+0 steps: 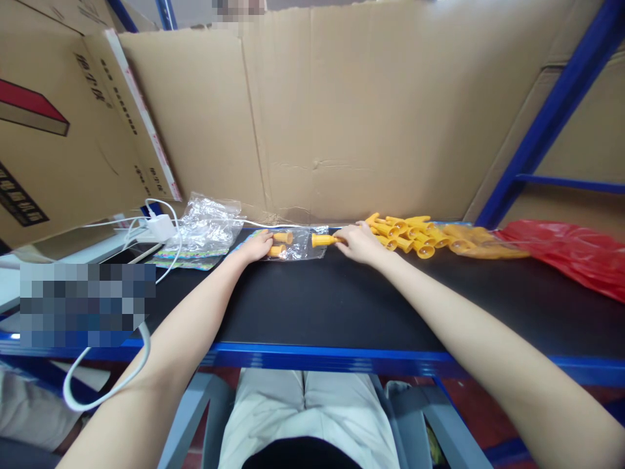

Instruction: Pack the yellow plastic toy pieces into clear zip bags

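- Yellow plastic makes up the flared piece [321,240] I see at the clear bag's right end; over or inside it, I can't tell.
- My feed shows the right hand [360,242] just right of the clear bag [301,250], fingers closed on that piece's narrow end.
- The left hand [258,246] rests curled at the bag's left end, touching two more yellow pieces [278,250]; I can't tell how firmly it grips.
- Right of the bag: a yellow pile [424,242], then red plastic [561,247].
- Left of it: clear packets [208,221] on the black desk [322,306].
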A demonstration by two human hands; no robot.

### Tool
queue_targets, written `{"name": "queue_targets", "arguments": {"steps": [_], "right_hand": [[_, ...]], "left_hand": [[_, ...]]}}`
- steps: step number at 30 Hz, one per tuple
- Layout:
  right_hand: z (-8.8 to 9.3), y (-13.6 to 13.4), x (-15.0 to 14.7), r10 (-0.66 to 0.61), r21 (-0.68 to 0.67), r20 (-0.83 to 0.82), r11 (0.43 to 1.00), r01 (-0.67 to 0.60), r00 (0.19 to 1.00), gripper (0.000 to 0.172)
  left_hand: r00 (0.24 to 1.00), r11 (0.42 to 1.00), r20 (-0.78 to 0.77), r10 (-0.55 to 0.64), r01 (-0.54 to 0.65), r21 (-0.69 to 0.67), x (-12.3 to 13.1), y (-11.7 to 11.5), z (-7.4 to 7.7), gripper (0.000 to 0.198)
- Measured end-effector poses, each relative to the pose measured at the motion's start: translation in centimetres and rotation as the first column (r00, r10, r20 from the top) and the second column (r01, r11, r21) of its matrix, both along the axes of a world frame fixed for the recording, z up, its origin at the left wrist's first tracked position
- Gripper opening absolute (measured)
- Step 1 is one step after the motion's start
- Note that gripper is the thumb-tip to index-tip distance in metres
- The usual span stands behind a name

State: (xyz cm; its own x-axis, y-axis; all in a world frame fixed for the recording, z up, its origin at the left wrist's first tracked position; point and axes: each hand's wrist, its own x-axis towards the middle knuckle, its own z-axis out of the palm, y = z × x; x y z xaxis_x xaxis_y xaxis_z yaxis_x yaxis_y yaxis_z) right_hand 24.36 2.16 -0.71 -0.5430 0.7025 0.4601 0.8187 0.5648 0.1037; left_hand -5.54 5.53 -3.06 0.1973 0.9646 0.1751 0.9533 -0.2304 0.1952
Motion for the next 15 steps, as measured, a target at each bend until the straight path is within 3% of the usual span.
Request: {"name": "queue_targets", "arguments": {"steps": [6,15], "right_hand": [[0.0,-0.3,-0.4,0.026,-0.165,0.012,0.986,-0.024,1.000,0.024],[0.7,-0.9,-0.7,-0.098,-0.173,-0.002,0.980,0.097,0.995,0.027]], "left_hand": [[0.999,0.999,-0.026,-0.029,0.028,-0.042,1.1,-0.8,0.4,0.055],[0.983,0.982,-0.025,-0.180,0.178,-0.069,4.3,-2.8,1.2,0.054]]}}
